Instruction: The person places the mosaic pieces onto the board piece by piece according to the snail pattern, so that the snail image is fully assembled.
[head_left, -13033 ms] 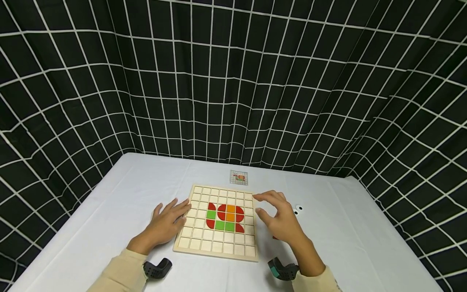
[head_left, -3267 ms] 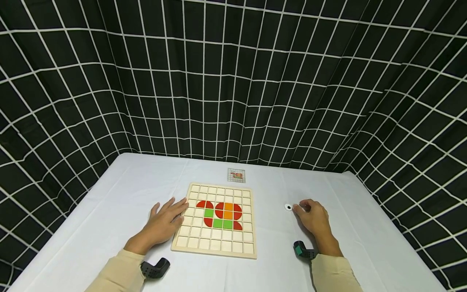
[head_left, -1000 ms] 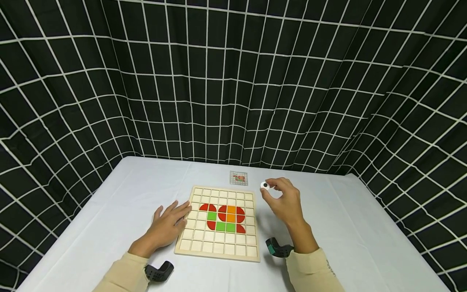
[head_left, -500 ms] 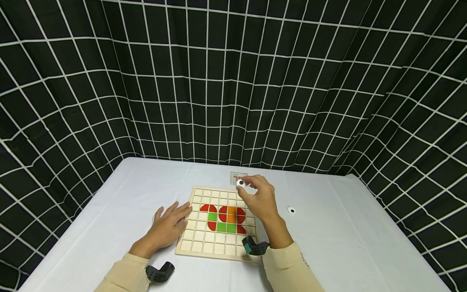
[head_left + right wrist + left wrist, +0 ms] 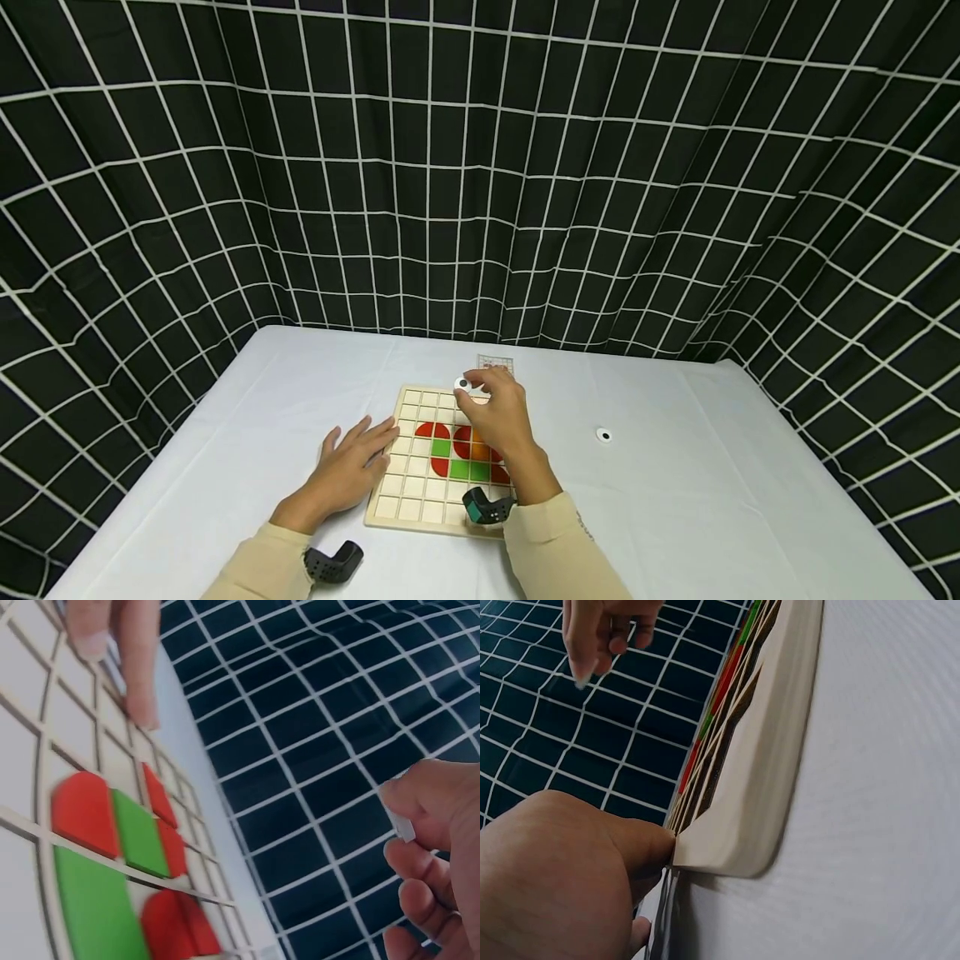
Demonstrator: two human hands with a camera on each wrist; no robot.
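My right hand [image 5: 497, 408] pinches a round white eye piece with a black dot [image 5: 462, 383] between thumb and fingers, above the far rows of a wooden grid board [image 5: 393, 508]. The right wrist view shows that eye piece [image 5: 401, 823] edge-on, raised off the board. My left hand [image 5: 341, 475] rests with spread fingers at the board's left edge; its thumb [image 5: 649, 841] touches the frame near a corner. Red [image 5: 441, 467], green [image 5: 459, 470] and orange [image 5: 479, 452] tiles form a snail-like figure on the board, its right part partly covered by my right hand.
A second eye piece [image 5: 603, 435] lies on the white-covered table [image 5: 675, 500], right of the board. Behind the board is a small picture card [image 5: 495, 361], partly covered by my right hand. A black curtain with white grid lines [image 5: 480, 167] encloses the table.
A red quarter tile joined the figure's upper left. My right hand picked up one of two eye pieces from the right and carried it left over the board. My left hand stayed.
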